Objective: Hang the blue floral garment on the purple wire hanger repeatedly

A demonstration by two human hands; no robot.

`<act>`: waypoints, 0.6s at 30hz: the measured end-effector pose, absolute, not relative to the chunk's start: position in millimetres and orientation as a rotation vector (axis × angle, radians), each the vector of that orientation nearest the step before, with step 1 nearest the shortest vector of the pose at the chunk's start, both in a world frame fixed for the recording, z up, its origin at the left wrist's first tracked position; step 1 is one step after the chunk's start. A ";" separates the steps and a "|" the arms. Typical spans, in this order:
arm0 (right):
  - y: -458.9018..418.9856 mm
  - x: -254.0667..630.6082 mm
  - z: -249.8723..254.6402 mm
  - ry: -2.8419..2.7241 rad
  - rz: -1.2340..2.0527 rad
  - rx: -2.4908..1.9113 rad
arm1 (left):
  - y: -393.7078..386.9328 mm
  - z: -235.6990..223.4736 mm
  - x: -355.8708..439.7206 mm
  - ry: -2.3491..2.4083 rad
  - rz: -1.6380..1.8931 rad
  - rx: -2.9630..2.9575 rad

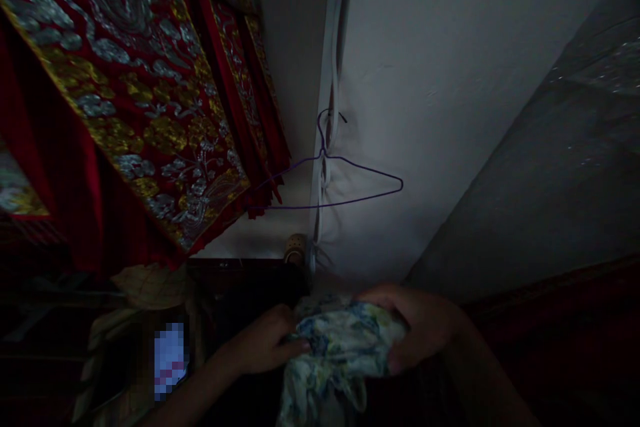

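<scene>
A bunched cloth [345, 340] with a blue, white and yellow-green print is stretched between my two hands, low in the view. My left hand [273, 340] is closed on its left side, the thumb lying over the fabric. On the other side my right hand [407, 323] grips the cloth with thumb below and fingers above. A loop of the fabric hangs beneath. Dim light hides what kind of garment or cloth it is. Beyond my hands, a thin purple wire hanger [360, 167] hangs with nothing on it.
Red embroidered cloth [165, 100] with gold and silver patterns hangs at the upper left. A white cord [334, 73] runs down the pale wall [425, 67]. A tan perforated clog [295, 245] shows below. At the lower left is a lit, blurred-out screen [169, 357].
</scene>
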State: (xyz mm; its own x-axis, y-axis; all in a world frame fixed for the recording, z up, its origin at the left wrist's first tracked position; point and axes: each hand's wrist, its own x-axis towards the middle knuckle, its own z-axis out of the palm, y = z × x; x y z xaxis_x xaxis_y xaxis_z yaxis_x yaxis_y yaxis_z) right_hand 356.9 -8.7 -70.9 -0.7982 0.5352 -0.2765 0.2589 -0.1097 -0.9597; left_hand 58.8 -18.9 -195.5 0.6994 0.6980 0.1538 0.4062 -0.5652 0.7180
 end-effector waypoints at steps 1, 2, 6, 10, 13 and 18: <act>-3.6 360.2 -64.6 -1.933 1.815 -0.950 | -15.5 -188.7 48.2 0.903 0.584 2.322; 2.6 360.9 -58.7 -1.928 1.612 -0.998 | -10.6 -179.6 37.4 0.968 0.594 2.393; 40.2 343.8 -39.1 -1.967 0.943 -1.065 | 8.7 -139.1 1.9 1.197 0.599 2.428; 91.6 324.6 -42.9 -1.824 0.613 -1.084 | 2.7 -121.0 -7.0 1.256 0.709 1.975; 122.5 324.1 -68.4 -1.818 0.666 -1.104 | -14.7 -112.6 0.0 1.205 0.811 1.738; 134.0 344.6 -100.4 -1.811 0.677 -1.084 | -21.4 -101.4 0.3 1.304 0.579 2.144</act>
